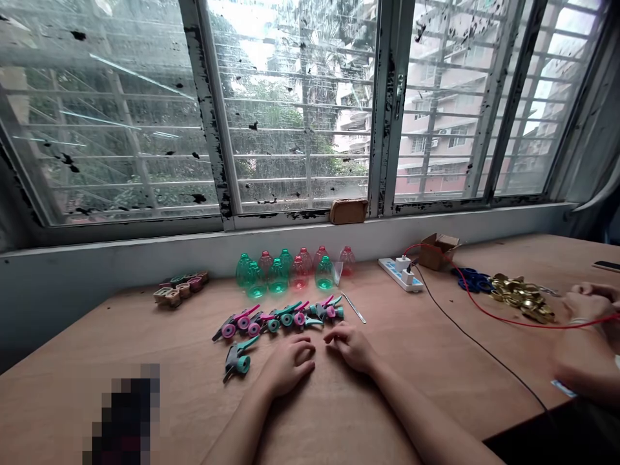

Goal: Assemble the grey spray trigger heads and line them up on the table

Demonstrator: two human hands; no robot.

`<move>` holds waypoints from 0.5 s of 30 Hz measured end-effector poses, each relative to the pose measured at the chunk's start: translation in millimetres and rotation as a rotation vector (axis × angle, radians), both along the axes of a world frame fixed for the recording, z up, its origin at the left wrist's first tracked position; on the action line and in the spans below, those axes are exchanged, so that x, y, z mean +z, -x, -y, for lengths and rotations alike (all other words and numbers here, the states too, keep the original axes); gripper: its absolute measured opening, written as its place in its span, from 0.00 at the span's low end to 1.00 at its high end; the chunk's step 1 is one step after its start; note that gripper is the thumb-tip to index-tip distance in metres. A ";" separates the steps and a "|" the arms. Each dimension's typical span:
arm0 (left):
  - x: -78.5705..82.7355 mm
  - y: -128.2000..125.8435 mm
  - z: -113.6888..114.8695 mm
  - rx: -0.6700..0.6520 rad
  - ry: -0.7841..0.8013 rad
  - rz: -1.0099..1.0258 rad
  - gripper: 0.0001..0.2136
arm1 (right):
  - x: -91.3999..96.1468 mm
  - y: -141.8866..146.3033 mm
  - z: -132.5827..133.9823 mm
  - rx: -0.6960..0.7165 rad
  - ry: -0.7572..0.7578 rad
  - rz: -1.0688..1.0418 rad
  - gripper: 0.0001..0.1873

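My left hand [288,365] rests on the wooden table [194,387], its fingers loosely curved and apart from the thumb, holding nothing. Beside it lies my right hand [353,349], fingers slightly spread and also without anything in them. A single teal and grey spray trigger head [237,361] is left of my left hand. Just beyond both hands stretches a row of pink, teal and grey spray trigger heads [287,319]. Behind these stand several transparent green bottles [278,276] and red bottles [299,274]. A thin metal tool [354,307], seemingly tweezers, lies beyond my right hand.
Cut-out shapes [179,290] sit at the back left. To the right are a power strip [400,275], a cardboard box [437,251], blue rings [472,281] and gold-coloured pieces [520,297]. A red cable [504,316] runs toward another person's hands [588,303]. A pixelated patch covers the lower left.
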State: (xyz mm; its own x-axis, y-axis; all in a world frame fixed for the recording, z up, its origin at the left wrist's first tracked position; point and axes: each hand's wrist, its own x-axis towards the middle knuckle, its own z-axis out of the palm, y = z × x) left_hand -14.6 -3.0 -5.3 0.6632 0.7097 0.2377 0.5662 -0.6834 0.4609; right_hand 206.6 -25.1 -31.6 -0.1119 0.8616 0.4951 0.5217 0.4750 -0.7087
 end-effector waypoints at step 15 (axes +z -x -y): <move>3.6 -1.5 3.1 0.000 0.015 0.011 0.13 | -5.0 -5.4 -5.3 0.033 0.153 -0.288 0.13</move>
State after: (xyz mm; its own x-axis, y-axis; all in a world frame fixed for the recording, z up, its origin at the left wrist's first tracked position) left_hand -13.1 -6.1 -1.7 0.6610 0.7130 0.2338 0.5609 -0.6765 0.4773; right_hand 211.9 -19.8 -36.5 -0.0155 0.9265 0.3760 0.2753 0.3654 -0.8892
